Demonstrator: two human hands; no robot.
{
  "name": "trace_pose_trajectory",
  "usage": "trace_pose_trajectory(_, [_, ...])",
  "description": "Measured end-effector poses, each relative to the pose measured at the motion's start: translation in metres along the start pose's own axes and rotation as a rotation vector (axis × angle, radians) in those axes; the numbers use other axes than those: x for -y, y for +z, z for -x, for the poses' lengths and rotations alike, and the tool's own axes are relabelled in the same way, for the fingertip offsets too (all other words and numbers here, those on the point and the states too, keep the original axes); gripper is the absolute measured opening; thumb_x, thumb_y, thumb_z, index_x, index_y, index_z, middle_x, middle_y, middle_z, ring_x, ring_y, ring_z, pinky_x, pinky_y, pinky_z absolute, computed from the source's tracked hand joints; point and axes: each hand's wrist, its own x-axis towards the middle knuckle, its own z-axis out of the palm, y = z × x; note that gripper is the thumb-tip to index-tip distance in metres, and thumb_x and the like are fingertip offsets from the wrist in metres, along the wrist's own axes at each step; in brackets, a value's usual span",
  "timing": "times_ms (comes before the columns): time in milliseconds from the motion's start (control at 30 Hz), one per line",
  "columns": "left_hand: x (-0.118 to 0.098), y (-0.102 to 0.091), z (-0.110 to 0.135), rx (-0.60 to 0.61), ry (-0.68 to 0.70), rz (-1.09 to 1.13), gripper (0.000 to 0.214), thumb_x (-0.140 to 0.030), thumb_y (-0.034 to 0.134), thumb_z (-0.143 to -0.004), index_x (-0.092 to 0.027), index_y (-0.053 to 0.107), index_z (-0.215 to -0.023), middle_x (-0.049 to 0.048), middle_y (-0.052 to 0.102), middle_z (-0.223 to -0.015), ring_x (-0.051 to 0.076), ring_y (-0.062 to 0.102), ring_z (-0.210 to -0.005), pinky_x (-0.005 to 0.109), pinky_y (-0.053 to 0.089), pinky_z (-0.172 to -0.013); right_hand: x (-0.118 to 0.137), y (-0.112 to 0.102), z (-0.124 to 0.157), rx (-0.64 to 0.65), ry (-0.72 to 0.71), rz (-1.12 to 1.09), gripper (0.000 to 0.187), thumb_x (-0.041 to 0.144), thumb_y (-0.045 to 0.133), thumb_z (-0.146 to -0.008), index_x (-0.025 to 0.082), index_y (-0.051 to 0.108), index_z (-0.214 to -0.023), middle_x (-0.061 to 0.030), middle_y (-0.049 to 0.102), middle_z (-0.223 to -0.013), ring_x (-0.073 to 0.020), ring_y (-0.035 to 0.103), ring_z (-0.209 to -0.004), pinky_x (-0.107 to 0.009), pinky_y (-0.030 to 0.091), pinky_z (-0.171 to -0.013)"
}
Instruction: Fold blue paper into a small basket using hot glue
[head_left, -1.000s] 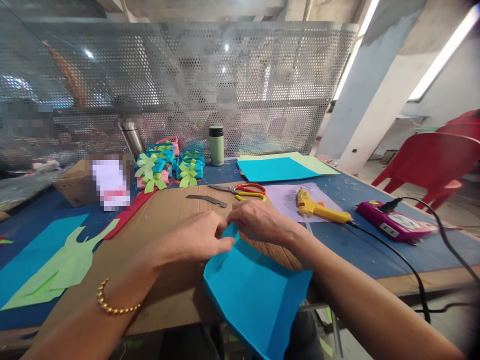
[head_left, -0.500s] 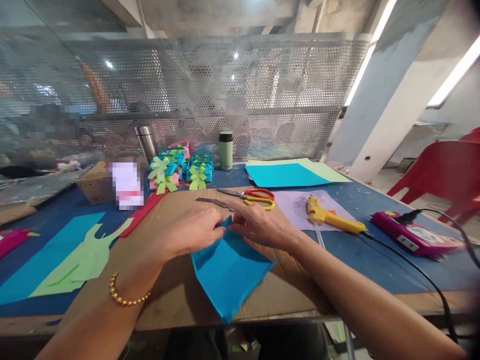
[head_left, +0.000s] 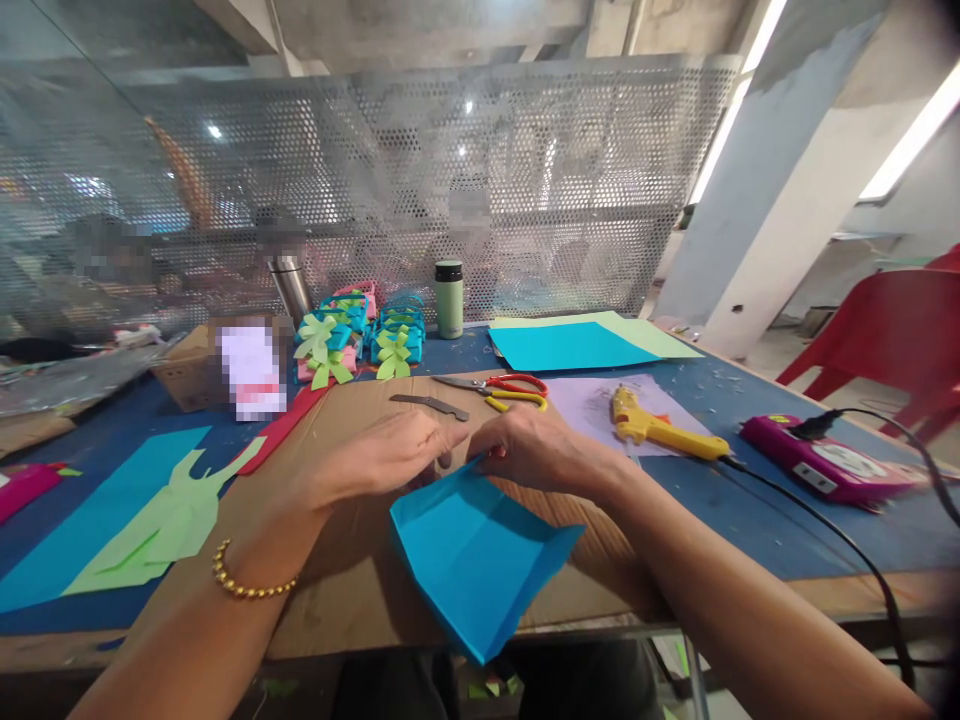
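Observation:
A creased blue sheet (head_left: 472,560), like craft felt or paper with turned-up edges, lies tilted over the cardboard's front edge. My right hand (head_left: 529,450) pinches its far corner between thumb and fingers. Just left of that corner is my left hand (head_left: 390,450), fingers stretched toward the right hand and thumb a little apart. It looks clear of the sheet, though its fingertips are partly hidden. Beyond my hands lie a grey metal blade (head_left: 429,403) and scissors (head_left: 517,392) with red and yellow handles.
Cardboard (head_left: 330,590) covers the table's middle. A yellow glue gun (head_left: 660,430) rests on lilac sheet, its cord running past a magenta power strip (head_left: 825,465). Green cut pieces (head_left: 180,515) lie left. Behind stand small decorated bags (head_left: 397,345), a green flask (head_left: 449,300) and a cardboard box (head_left: 187,370).
The blue sheet has shifted right and opened out flatter. My left hand has come away from its corner, while my right hand keeps its pinch. More of the metal blade shows.

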Motion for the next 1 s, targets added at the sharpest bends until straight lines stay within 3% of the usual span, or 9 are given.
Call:
trace_pose_trajectory(200, [-0.001, -0.001, -0.004, 0.220, -0.041, -0.270, 0.021, -0.031, 0.049, -0.088, -0.018, 0.061, -0.078, 0.0004, 0.060, -0.073, 0.016, 0.052, -0.068, 0.027, 0.033, -0.057, 0.006, -0.008, 0.005, 0.114, -0.046, 0.041, 0.030, 0.002, 0.059, -0.078, 0.021, 0.079, -0.091, -0.0034, 0.076, -0.087, -0.0161, 0.066, -0.076, -0.024, 0.035, -0.061])
trace_pose_trajectory(500, [-0.006, 0.004, -0.008, 0.323, -0.099, -0.223, 0.016, -0.033, 0.063, -0.080, -0.019, 0.056, -0.076, -0.0031, 0.052, -0.068, 0.015, 0.048, -0.068, 0.028, 0.030, -0.057, 0.011, -0.013, 0.009, 0.186, -0.034, 0.037, 0.040, 0.000, 0.053, -0.079, 0.024, 0.079, -0.099, -0.0035, 0.075, -0.093, -0.0166, 0.067, -0.080, -0.025, 0.040, -0.066])
trace_pose_trajectory(667, [0.002, 0.006, -0.010, 0.322, -0.118, -0.148, 0.019, -0.032, 0.068, -0.077, -0.019, 0.054, -0.074, -0.0036, 0.053, -0.070, 0.015, 0.047, -0.069, 0.027, 0.030, -0.058, 0.006, -0.012, 0.002, 0.061, 0.101, -0.043, 0.026, 0.005, 0.054, -0.086, 0.016, 0.076, -0.093, -0.0049, 0.076, -0.087, -0.0158, 0.068, -0.079, -0.023, 0.044, -0.069])
trace_pose_trajectory(767, [0.007, 0.009, -0.013, 0.334, -0.103, -0.108, 0.022, -0.032, 0.069, -0.075, -0.019, 0.051, -0.071, -0.0037, 0.052, -0.069, 0.015, 0.045, -0.068, 0.027, 0.029, -0.057, -0.002, -0.011, -0.003, -0.026, 0.249, -0.134, 0.019, 0.009, 0.055, -0.086, 0.014, 0.073, -0.083, -0.0029, 0.070, -0.069, -0.0132, 0.064, -0.063, -0.022, 0.044, -0.059])
trace_pose_trajectory(867, [0.011, 0.010, -0.015, 0.341, -0.083, -0.100, 0.024, -0.032, 0.069, -0.075, -0.019, 0.049, -0.069, -0.0044, 0.049, -0.066, 0.014, 0.042, -0.066, 0.027, 0.028, -0.056, -0.008, -0.010, -0.006, -0.060, 0.392, -0.366, 0.018, 0.017, 0.056, -0.086, 0.014, 0.065, -0.072, -0.0007, 0.062, -0.057, -0.0125, 0.061, -0.051, -0.021, 0.043, -0.049])
trace_pose_trajectory(1000, [0.015, 0.012, -0.017, 0.354, -0.074, -0.079, 0.023, -0.033, 0.068, -0.075, -0.019, 0.051, -0.069, -0.0045, 0.049, -0.065, 0.014, 0.042, -0.065, 0.027, 0.029, -0.056, -0.010, -0.010, -0.007, -0.134, 0.398, -0.506, 0.016, 0.022, 0.054, -0.081, 0.017, 0.056, -0.066, 0.0015, 0.059, -0.055, -0.0119, 0.058, -0.049, -0.021, 0.040, -0.045])
